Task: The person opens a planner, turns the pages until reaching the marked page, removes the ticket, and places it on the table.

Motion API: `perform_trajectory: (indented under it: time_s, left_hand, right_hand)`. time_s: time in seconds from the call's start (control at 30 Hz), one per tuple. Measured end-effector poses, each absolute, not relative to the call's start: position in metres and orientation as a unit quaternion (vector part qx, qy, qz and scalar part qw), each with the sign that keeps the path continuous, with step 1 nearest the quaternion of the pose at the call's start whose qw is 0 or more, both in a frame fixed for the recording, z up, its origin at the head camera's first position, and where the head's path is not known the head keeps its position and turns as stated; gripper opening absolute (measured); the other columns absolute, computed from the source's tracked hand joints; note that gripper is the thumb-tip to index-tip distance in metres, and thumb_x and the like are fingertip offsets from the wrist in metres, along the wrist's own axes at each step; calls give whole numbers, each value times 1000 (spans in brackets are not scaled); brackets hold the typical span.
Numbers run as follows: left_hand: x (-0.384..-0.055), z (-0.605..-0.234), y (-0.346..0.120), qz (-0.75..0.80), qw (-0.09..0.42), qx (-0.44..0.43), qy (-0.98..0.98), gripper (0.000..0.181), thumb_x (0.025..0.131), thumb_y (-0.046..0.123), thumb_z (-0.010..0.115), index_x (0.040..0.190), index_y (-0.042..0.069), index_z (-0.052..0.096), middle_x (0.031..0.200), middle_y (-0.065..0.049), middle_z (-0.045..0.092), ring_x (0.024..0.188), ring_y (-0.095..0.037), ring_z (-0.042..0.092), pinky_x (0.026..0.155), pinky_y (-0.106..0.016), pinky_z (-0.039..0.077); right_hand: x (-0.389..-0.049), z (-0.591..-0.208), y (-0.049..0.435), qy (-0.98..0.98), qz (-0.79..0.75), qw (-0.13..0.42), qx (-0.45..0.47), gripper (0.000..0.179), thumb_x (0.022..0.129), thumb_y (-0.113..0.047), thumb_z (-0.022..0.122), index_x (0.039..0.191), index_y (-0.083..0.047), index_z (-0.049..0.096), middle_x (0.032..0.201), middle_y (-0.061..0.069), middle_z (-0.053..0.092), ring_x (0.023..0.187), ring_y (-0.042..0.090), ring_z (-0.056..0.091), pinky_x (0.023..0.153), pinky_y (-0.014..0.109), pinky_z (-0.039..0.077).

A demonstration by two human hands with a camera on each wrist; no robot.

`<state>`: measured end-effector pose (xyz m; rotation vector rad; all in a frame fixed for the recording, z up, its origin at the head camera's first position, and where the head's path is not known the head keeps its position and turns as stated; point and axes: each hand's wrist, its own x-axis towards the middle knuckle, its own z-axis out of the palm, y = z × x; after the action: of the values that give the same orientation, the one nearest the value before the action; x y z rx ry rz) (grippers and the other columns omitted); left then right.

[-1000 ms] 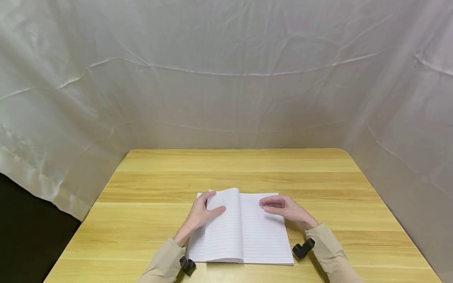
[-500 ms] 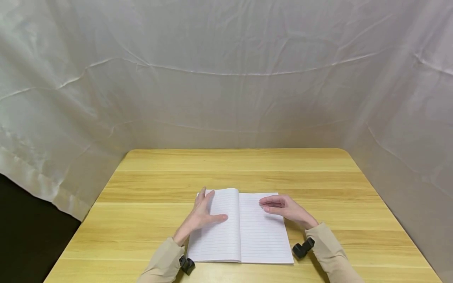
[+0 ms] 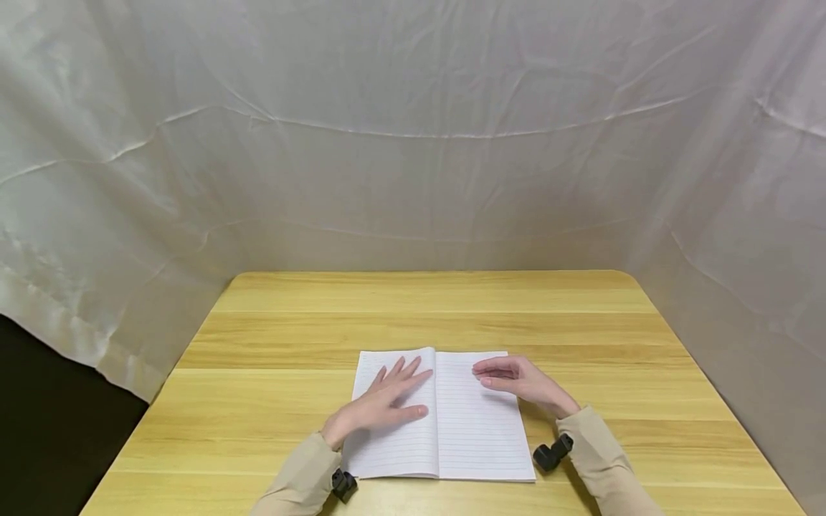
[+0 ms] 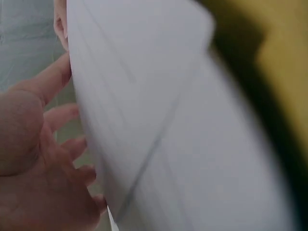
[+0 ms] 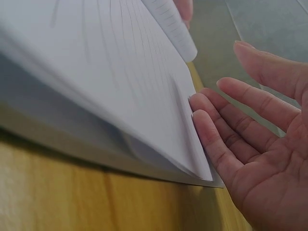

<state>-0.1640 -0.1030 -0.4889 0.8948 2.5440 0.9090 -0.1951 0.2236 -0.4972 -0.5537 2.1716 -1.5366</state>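
Note:
An open notebook (image 3: pixel 480 437) with white ruled pages lies on the wooden table. Across its left page my left hand (image 3: pixel 387 401) is spread, fingers straight and pointing toward the fold, and in the left wrist view the fingertips meet the paper. My right hand (image 3: pixel 525 380) stays at the upper part of the right page, fingers loosely bent. In the right wrist view, fingertips of the right hand (image 5: pixel 255 130) touch the page's edge near a corner, and nothing is pinched between thumb and fingers.
The wooden table (image 3: pixel 271 401) extends around the notebook on all sides. A pale cloth curtain (image 3: pixel 413 179) hangs behind it and along both sides. A small black camera (image 3: pixel 553 453) is strapped at the right wrist.
The turned page has come down flat onto the left side. My left hand has swung right from the outer edge and spread over the page. The right hand has kept its place.

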Motion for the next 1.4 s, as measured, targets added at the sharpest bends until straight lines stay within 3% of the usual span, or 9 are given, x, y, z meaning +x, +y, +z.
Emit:
perform_trajectory:
  time_s: [0.23,0.4,0.63,0.77,0.97,1.03,1.17,1.4]
  left_hand:
    - [-160,-487,-102,273,175,346,881,58,105,42,48,156,16,38,170,-13,11,157,-41,4,123,-69,-1]
    - [-159,-486,-105,258,190,343,883,59,104,41,49,156,16,37,170,-11,11,158,-39,3,124,-68,-3]
    - [-159,-484,-112,231,216,325,891,66,102,43,52,159,17,30,171,-10,10,159,-37,4,123,-68,-5]
    - [-160,-481,-115,227,227,322,891,71,101,42,56,160,14,27,171,-14,7,158,-39,3,123,-70,-5]
    - [-163,-480,-117,224,234,313,893,78,98,40,61,160,9,24,170,-19,2,158,-42,1,123,-69,-4]
    - [-164,-480,-117,223,234,312,894,80,98,40,62,160,9,24,170,-19,2,158,-42,1,124,-69,-3]
    - [-164,-479,-116,225,233,311,893,80,97,40,62,160,9,24,170,-19,2,158,-42,1,124,-68,-3]
    - [-164,-479,-117,230,231,313,892,79,98,39,62,160,8,24,170,-20,2,157,-43,1,123,-69,-3]
  right_hand:
    - [-194,-498,223,783,-550,211,-201,42,99,-22,65,133,2,61,137,25,62,123,20,63,96,14,51]
    - [-195,-499,223,786,-546,209,-199,43,99,-23,65,134,2,61,137,25,62,119,14,64,95,14,51]
    - [-198,-499,229,820,-512,160,-200,44,98,-23,66,132,4,61,130,24,66,108,4,64,93,13,50]
    - [-202,-497,234,846,-483,113,-197,41,96,-20,68,129,5,63,124,24,68,103,11,63,87,16,51]
    - [-212,-497,244,883,-417,66,-206,44,92,-15,72,129,8,61,130,30,61,107,35,61,89,41,56]
    - [-216,-497,247,889,-401,65,-211,48,92,-15,73,131,9,59,131,31,59,107,35,59,90,43,55]
    - [-221,-497,250,899,-381,84,-201,53,92,-20,73,135,7,58,131,29,55,98,25,50,84,35,48]
    - [-224,-497,245,902,-376,93,-190,49,93,-21,73,134,2,60,132,27,52,96,24,45,81,34,42]
